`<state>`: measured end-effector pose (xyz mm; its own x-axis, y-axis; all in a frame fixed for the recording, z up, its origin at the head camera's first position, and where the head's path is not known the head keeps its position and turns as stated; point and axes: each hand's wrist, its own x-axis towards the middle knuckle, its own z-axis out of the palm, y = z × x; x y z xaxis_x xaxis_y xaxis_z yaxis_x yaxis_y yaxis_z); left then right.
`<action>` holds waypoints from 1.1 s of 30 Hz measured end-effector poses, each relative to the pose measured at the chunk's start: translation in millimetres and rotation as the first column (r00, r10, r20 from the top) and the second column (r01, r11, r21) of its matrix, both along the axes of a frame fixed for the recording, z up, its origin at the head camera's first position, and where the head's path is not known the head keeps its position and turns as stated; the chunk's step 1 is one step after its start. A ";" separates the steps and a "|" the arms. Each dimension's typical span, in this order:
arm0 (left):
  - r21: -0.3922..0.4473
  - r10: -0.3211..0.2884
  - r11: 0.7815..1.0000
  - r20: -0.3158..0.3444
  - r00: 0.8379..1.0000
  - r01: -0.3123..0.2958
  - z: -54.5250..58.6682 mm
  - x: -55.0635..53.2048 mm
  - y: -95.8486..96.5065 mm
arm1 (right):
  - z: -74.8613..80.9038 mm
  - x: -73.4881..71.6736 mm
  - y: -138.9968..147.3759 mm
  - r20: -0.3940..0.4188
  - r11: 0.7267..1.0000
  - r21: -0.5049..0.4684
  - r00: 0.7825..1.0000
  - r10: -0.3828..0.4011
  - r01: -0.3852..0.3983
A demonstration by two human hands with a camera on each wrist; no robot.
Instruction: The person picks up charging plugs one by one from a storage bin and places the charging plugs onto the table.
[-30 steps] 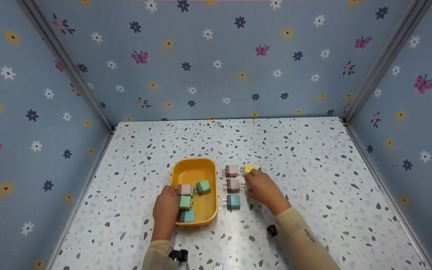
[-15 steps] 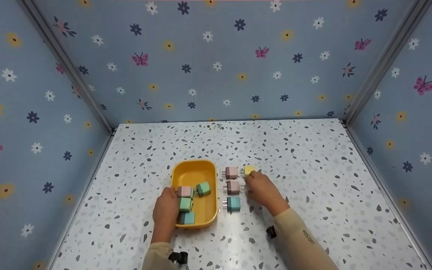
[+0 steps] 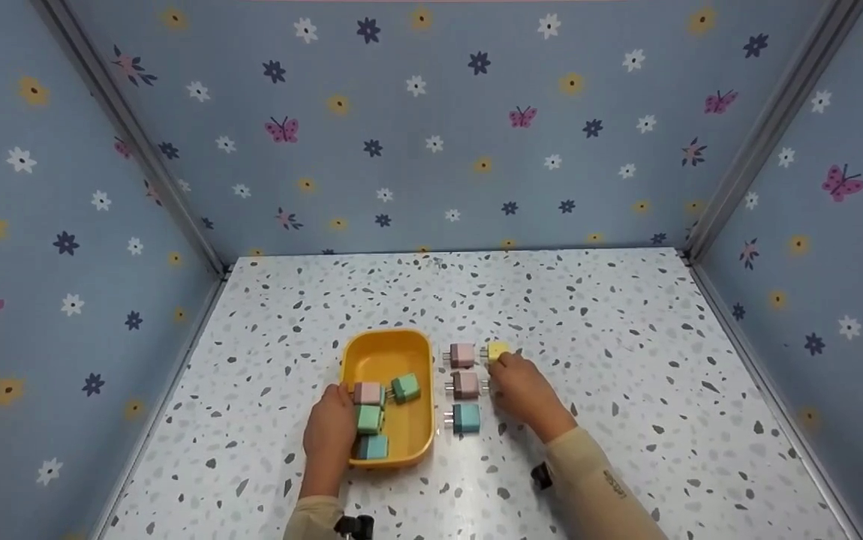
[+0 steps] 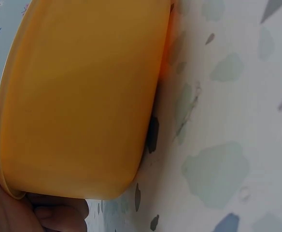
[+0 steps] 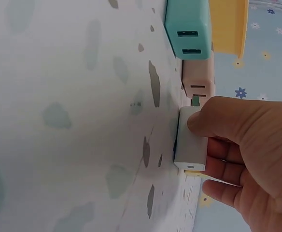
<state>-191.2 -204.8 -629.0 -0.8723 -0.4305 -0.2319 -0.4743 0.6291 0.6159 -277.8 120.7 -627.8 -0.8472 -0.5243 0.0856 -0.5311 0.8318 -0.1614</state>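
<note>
Now left hand: grips oblong yellow plastic tub
Right hand: pinches boxy white plastic plug, tub's right
Possible slip: slack pinch

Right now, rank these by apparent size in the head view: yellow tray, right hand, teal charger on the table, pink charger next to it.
1. Yellow tray
2. Right hand
3. Teal charger and pink charger: too alike to rank

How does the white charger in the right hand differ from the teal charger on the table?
The white charger is held in the right hand; the teal charger is unheld. The white charger's visible end shows one small port, the teal charger's two wide slots. Shared: both are outside the yellow tray.
</note>
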 end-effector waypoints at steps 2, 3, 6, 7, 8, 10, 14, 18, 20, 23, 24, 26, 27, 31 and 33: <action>0.006 0.002 1.000 -0.003 1.000 -0.002 -0.3 0.6 -0.2 | -1.3 0.3 0.3 0.005 1.000 -0.010 1.000 -0.006 0.006; 0.009 0.004 1.000 -0.005 1.000 -0.004 -0.5 0.9 -0.3 | -1.8 0.5 0.5 0.004 1.000 -0.019 1.000 -0.005 0.005; 0.005 0.002 1.000 -0.018 1.000 -0.002 -1.4 0.3 -0.5 | -3.1 0.8 2.0 -0.011 0.999 -0.041 1.000 -0.002 0.001; 0.001 0.002 1.000 -0.019 1.000 -0.002 -1.6 0.3 -0.5 | -3.1 1.5 2.4 -0.021 0.999 -0.045 1.000 0.003 -0.004; -0.005 0.002 1.000 -0.020 1.000 -0.002 -1.8 0.3 -0.5 | -3.1 2.2 2.7 -0.030 0.999 -0.046 1.000 0.006 -0.008; -0.007 0.000 1.000 -0.024 1.000 0.000 -2.3 0.3 -0.5 | -2.9 2.9 3.2 -0.044 0.999 -0.045 0.999 0.010 -0.012; 0.002 0.004 1.000 -0.033 0.999 -0.004 -2.5 0.4 -0.5 | -2.1 3.0 3.8 -0.043 0.999 -0.045 0.999 0.008 -0.010; 0.004 0.007 1.000 -0.035 0.999 -0.007 -2.3 1.1 -0.8 | -0.9 2.6 4.5 -0.033 0.998 -0.052 0.999 0.017 -0.019; -0.001 0.007 1.000 -0.035 0.999 -0.007 -1.9 1.0 -0.8 | -0.3 2.5 4.4 -0.038 0.998 -0.057 0.999 0.022 -0.024; 0.002 0.008 1.000 -0.035 0.999 -0.008 -1.2 -0.3 0.0 | 1.5 1.6 3.7 -0.053 0.998 -0.054 0.998 0.016 -0.019; 0.004 0.009 1.000 -0.035 0.999 -0.009 -1.5 -0.5 0.1 | 2.0 1.6 3.2 -0.057 0.999 -0.051 0.998 0.012 -0.015; 0.005 0.009 1.000 -0.037 0.999 -0.009 -1.2 -0.3 0.2 | 3.0 1.5 1.9 -0.060 0.999 -0.039 0.998 0.005 -0.007; 0.010 0.009 1.000 -0.037 0.999 -0.009 -1.5 -0.2 0.2 | 3.7 2.0 1.2 -0.058 0.999 -0.033 0.998 0.001 -0.003; 0.004 0.008 1.000 -0.038 0.999 -0.008 -1.5 0.9 0.0 | 6.1 3.2 -2.1 -0.058 1.000 -0.028 0.998 0.003 -0.005; 0.005 0.007 1.000 -0.039 0.999 -0.007 -2.0 0.6 0.2 | 7.5 4.0 -3.4 -0.072 0.999 -0.038 0.997 0.010 -0.013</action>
